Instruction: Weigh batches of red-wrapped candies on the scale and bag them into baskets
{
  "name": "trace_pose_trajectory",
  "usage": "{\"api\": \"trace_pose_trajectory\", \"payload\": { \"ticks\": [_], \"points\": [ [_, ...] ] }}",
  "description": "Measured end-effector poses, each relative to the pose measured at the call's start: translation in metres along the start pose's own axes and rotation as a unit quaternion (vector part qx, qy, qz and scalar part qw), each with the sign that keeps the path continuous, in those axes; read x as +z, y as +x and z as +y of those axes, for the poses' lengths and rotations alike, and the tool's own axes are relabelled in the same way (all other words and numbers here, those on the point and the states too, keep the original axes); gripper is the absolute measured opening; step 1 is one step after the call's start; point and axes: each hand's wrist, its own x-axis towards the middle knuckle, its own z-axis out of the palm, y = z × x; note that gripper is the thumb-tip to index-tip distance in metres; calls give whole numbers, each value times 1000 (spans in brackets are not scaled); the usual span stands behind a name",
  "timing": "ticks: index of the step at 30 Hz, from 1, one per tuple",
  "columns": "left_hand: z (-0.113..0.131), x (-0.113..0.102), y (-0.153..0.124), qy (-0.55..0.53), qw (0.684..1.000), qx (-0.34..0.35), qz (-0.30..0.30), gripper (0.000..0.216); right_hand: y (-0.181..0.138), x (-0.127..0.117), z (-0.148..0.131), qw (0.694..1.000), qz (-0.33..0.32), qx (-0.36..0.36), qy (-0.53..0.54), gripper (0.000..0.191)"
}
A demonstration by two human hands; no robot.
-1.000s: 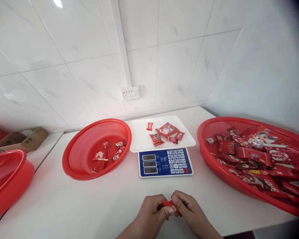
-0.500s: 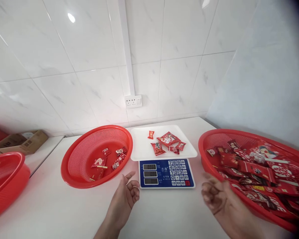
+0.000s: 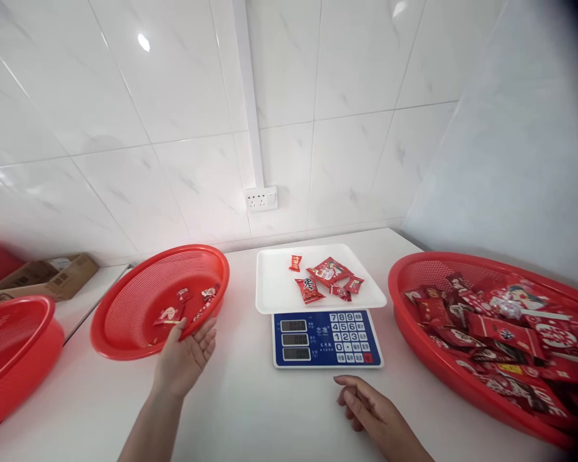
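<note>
My left hand (image 3: 185, 358) lies palm up with its fingers stretched against the near right rim of the small red mesh basket (image 3: 125, 321); it holds no packet. That basket contains a few red candy packets (image 3: 185, 305). My right hand (image 3: 372, 409) rests low on the white table in front of the scale, fingers loosely apart and empty. The scale has a blue keypad panel (image 3: 326, 338), and its white tray (image 3: 274, 289) carries several red candy packets (image 3: 325, 276).
A large red basket (image 3: 414, 346) heaped with red packets fills the right side. Another red basket (image 3: 14, 340) sits at the far left beside a cardboard box (image 3: 43, 276). A wall socket (image 3: 261, 199) is on the tiled wall behind the scale.
One second ago both hands pinched a red packet together; now both are empty and apart. My left hand moved to the small basket, which shifted left. My right hand dropped to the table.
</note>
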Motion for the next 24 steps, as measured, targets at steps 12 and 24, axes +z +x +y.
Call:
{"api": "trace_pose_trajectory", "payload": {
  "ticks": [12, 24],
  "points": [
    [71, -34, 38, -11, 996, 79, 35, 34, -4, 9, 7, 997, 36, -12, -69, 42],
    [91, -38, 58, -56, 988, 132, 66, 45, -9, 11, -3, 991, 73, -39, -107, 40]
  ]
}}
